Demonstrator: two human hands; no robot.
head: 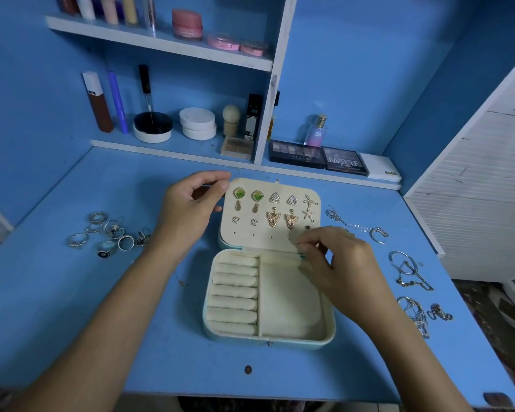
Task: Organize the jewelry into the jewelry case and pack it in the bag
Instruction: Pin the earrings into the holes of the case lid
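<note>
Left hand [191,209] steadies the rounded jewelry case's [329,325] padded lid [244,236].

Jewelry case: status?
Left hand steadies the open jewelry case lid. Right hand pinching at the bottom earring row. Rings, necklaces loose on desk.

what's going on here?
A person is filling an open jewelry case on a blue desk. The left hand steadies the lid's top-left corner; the right hand pinches something small at the earring panel's lower right. Several earring pairs are already pinned in the lid. Ring rolls are unfilled; the rings lie left of the case, the necklaces right. No bag visible.
</note>
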